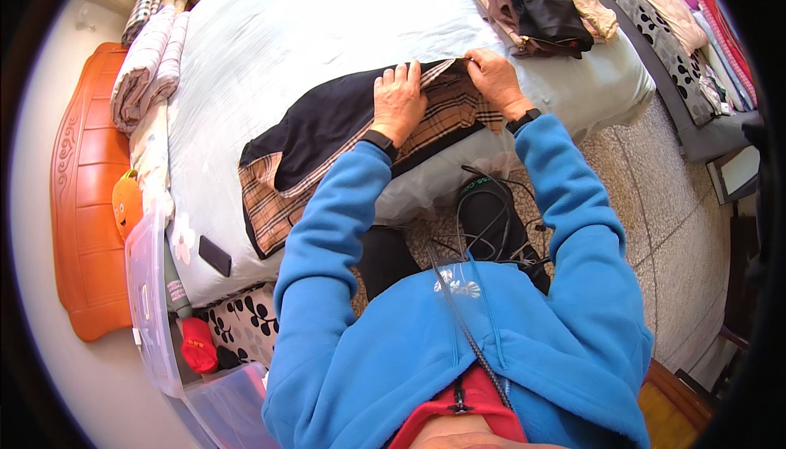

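A black garment [332, 117] with tan plaid panels lies spread along the near edge of the bed, partly folded over itself. My left hand [399, 102] rests on its middle, palm down with the fingers stretched out near the plaid strip. At the garment's right end, my right hand [494, 79] is closed, pinching the upper edge of the cloth between thumb and fingers. The fingertips of that hand are partly hidden. Both wrists carry dark bands, and my sleeves are blue.
The bed [286, 23] has a pale sheet. Dark and brown folded clothes [544, 7] lie at its far right. A black phone [214, 256] sits at the near left, by a clear plastic bin [151, 310]. Rolled quilts [147, 64] lie by the orange headboard [90, 195]. Cables [491, 216] hang before me.
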A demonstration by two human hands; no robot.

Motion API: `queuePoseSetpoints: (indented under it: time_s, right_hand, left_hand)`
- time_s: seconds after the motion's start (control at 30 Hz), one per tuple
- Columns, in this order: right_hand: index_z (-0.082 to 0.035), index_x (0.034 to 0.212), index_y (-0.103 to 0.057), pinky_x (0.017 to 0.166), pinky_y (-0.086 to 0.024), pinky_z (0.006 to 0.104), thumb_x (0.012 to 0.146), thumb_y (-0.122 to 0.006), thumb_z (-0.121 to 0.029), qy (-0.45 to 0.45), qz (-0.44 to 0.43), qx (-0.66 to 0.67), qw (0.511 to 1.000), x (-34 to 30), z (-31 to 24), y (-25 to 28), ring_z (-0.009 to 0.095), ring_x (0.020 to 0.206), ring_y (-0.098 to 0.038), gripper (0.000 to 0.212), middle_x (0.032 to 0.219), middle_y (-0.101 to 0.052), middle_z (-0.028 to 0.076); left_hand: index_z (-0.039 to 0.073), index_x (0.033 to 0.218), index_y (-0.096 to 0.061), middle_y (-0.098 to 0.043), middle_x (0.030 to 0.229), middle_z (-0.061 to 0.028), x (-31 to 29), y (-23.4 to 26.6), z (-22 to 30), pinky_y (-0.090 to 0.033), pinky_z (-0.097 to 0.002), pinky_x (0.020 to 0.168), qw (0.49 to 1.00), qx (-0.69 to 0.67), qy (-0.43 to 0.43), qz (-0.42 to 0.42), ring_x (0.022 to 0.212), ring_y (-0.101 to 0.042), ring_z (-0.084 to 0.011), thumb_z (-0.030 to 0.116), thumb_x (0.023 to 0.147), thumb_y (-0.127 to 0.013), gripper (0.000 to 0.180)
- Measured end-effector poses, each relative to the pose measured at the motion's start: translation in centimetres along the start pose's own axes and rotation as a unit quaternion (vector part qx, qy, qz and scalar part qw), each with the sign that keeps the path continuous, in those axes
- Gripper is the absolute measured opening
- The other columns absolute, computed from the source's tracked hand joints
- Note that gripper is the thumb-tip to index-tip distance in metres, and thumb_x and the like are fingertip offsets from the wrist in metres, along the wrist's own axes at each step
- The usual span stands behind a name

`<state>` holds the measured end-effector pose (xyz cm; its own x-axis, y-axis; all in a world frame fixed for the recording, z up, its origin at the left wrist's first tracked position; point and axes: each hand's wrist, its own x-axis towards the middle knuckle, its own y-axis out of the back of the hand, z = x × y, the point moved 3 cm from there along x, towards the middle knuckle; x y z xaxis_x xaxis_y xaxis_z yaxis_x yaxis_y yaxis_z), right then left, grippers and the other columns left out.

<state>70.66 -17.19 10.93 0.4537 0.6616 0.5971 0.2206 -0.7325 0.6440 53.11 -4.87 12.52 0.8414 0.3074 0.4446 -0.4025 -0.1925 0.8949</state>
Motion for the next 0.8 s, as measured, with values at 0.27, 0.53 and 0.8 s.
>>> queuePoseSetpoints:
  time_s: [0.27,0.53,0.8]
  right_hand:
    - [-0.008,0.101,-0.068,0.084,-0.051,0.0426,0.09,-0.064,-0.015,0.007,-0.024,-0.055,0.998,-0.6,0.6,1.0,0.031,0.098,-0.067,0.013,0.102,-0.071,0.012]
    - [-0.01,0.107,-0.068,0.114,-0.036,0.0481,0.082,-0.063,-0.009,0.284,0.024,-0.001,0.959,-3.1,-10.6,-0.1,0.025,0.12,-0.057,0.026,0.122,-0.063,0.008]
    - [-0.01,0.14,-0.052,0.117,-0.026,0.0551,0.088,-0.069,-0.032,0.082,-0.127,-0.055,0.987,-1.1,-9.2,-9.1,0.034,0.144,-0.035,0.059,0.15,-0.045,0.015]
  left_hand:
    - [0.005,0.109,-0.076,-0.076,0.099,-0.0176,4.9,-1.0,-7.4,-0.057,-0.0353,0.084,0.913,-0.334,0.097,-0.214,0.092,-0.074,-0.0295,0.022,0.089,-0.072,0.026]
    - [0.006,0.108,-0.076,-0.073,0.103,-0.0217,8.7,0.4,-7.3,-0.055,-0.043,0.088,0.96,-0.245,0.105,-0.08,0.099,-0.07,-0.0383,0.025,0.096,-0.06,0.028]
    - [0.009,0.11,-0.072,-0.072,0.1,-0.02,6.9,0.5,-6.1,-0.055,-0.0468,0.083,0.969,-0.245,0.041,-0.01,0.095,-0.068,-0.0404,0.027,0.098,-0.059,0.025]
